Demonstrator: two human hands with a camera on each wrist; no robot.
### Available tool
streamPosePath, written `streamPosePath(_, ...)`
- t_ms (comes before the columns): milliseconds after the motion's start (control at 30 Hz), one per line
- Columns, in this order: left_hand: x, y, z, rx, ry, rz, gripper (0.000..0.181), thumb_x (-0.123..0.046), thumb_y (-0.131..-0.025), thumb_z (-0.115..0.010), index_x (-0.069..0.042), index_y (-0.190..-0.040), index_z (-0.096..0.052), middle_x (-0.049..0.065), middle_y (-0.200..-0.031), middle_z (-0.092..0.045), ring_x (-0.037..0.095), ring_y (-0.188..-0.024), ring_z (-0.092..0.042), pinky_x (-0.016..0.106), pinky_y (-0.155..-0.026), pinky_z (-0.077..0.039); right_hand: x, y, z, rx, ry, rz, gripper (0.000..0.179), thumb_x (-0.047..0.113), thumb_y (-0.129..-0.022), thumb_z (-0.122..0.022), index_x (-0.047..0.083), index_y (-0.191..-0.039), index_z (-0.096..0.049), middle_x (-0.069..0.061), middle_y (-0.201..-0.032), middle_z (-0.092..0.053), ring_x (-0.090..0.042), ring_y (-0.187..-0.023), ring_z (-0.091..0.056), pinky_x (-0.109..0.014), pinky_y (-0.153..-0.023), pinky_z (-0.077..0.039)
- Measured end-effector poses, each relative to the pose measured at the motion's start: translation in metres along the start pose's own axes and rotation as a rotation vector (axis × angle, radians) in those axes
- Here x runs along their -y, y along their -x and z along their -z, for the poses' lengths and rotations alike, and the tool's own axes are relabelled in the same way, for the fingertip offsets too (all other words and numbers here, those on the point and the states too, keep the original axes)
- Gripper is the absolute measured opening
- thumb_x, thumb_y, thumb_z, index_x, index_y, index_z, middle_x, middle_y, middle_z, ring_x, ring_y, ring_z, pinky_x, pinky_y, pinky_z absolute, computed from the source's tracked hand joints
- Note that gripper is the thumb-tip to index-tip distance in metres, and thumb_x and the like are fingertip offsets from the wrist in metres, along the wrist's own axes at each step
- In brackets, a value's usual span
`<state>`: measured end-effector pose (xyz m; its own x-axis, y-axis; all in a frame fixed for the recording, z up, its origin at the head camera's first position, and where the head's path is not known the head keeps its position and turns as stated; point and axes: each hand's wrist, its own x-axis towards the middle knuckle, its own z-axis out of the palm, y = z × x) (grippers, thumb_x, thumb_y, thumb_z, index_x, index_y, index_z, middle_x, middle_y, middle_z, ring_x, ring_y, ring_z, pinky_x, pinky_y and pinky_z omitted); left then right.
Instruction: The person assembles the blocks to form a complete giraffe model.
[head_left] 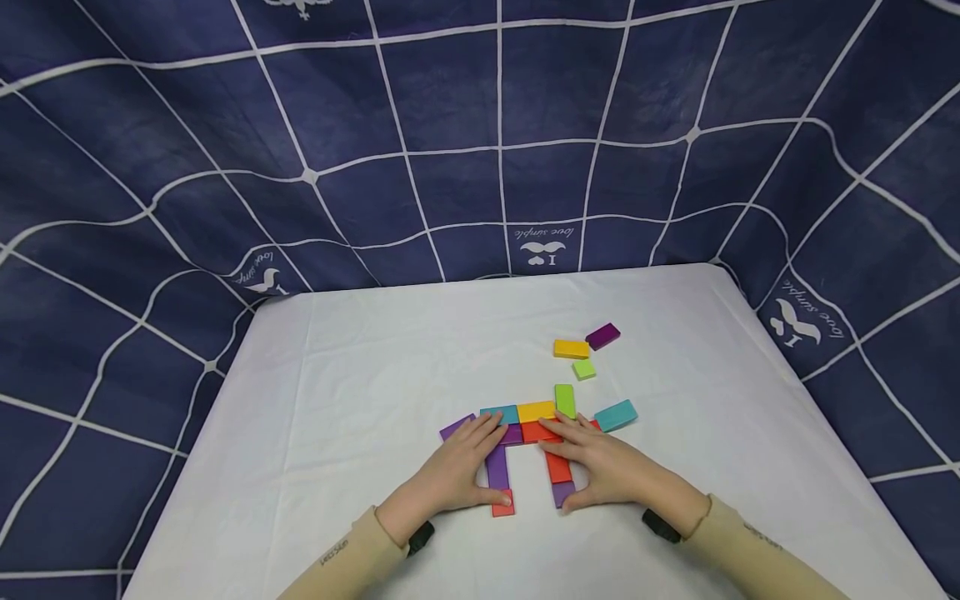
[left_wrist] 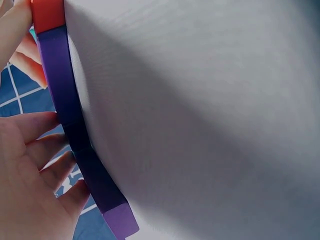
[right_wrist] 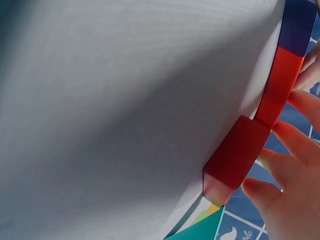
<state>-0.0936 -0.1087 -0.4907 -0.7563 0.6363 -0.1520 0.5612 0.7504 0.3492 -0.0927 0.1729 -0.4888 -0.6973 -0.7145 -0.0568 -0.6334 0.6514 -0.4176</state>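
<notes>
Fingers (left_wrist: 57, 169) of the left hand (head_left: 457, 477) are lying spread apart rather than clamping, their tips touching the outer side of the long purple block (head_left: 497, 468) and of the slanting purple block (head_left: 452, 428). The left thumb (head_left: 489, 497) is lying over the small red block (head_left: 502, 509) at the long one's near end. The right hand (head_left: 606, 461) is also lying with its fingers apart, their tips touching the long red block (head_left: 557, 468) and the slanting red block (right_wrist: 237, 152); the right thumb (head_left: 579, 500) is covering part of the small purple block (head_left: 561, 493). Both columns are running toward the person from a crosswise row on the white cloth (head_left: 390, 358), where the middle purple block (head_left: 513, 434) and the middle red block (head_left: 536, 432) are lying end to end. Just beyond, a blue block (head_left: 510, 412) and a yellow block (head_left: 535, 411) are sitting in line, with a green block (head_left: 565, 398) pointing away at the right. A teal block (head_left: 617, 415) is lying at the slanting red one's outer end. Farther out, a lime block (head_left: 584, 369), a second yellow one (head_left: 572, 348) and a dark purple block (head_left: 603, 337) are lying near one another.
</notes>
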Motion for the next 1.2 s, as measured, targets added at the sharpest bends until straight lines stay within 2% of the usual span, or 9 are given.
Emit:
streamPosePath(267, 0.001, -0.002, 0.002, -0.004, -0.017, 0.006, 0.103, -0.066, -0.078, -0.071, -0.009, -0.155, -0.032, 0.008, -0.163, -0.025, 0.028, -0.151, -0.023, 0.044, -0.123, -0.024, -0.004, 0.002, 0.002, -0.018, 0.01, 0.02, 0.09, 0.061, -0.069, -0.08, 0.013, -0.141, -0.055, -0.008, -0.158, -0.038, -0.038, -0.146, -0.031, -0.058, -0.117, -0.026)
streamPosePath(533, 0.001, -0.002, 0.0, -0.01, -0.009, 0.002, 0.104, -0.066, -0.077, -0.071, -0.009, -0.155, -0.031, 0.008, -0.164, -0.025, 0.028, -0.151, -0.023, 0.043, -0.124, -0.023, -0.002, 0.0, 0.003, 0.0, -0.007, 0.006, 0.089, 0.058, -0.067, -0.082, 0.014, -0.14, -0.056, -0.008, -0.158, -0.037, -0.039, -0.147, -0.029, -0.06, -0.117, -0.024)
streamPosePath(1033, 0.0, 0.0, -0.004, -0.005, -0.017, 0.01, 0.103, -0.067, -0.078, -0.07, -0.01, -0.155, -0.031, 0.006, -0.164, -0.024, 0.027, -0.151, -0.023, 0.043, -0.122, -0.026, 0.002, -0.003, 0.005, 0.067, -0.041, -0.06, 0.086, 0.05, -0.069, -0.085, 0.013, -0.141, -0.056, -0.007, -0.159, -0.036, -0.039, -0.146, -0.031, -0.058, -0.117, -0.026)
streamPosePath(1200, 0.0, 0.001, -0.004, -0.005, -0.01, 0.006, 0.103, -0.067, -0.078, -0.069, -0.01, -0.155, -0.031, 0.007, -0.164, -0.024, 0.028, -0.151, -0.023, 0.043, -0.123, -0.025, -0.002, -0.005, 0.018, 0.021, -0.11, -0.122, 0.077, 0.048, -0.077, -0.08, 0.014, -0.142, -0.055, -0.006, -0.16, -0.034, -0.048, -0.143, -0.032, -0.062, -0.111, -0.035)
